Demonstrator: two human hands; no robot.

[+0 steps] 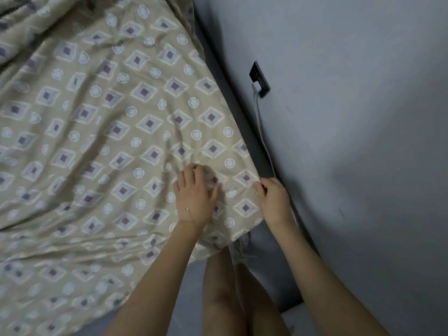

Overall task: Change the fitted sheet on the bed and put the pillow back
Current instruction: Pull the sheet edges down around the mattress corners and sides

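Observation:
A beige fitted sheet with a pattern of purple diamonds and white circles lies rumpled over the bed, filling the left and middle of the head view. My left hand lies on top of the sheet near its right edge, fingers spread and bent into the cloth. My right hand pinches the sheet's right edge beside the wall. Bare grey mattress shows as a dark strip along the wall. No pillow is in view.
A grey wall runs along the right of the bed. On it is a black socket with a white plug and a cable hanging down behind the mattress. My bare legs kneel on the grey mattress at the bottom.

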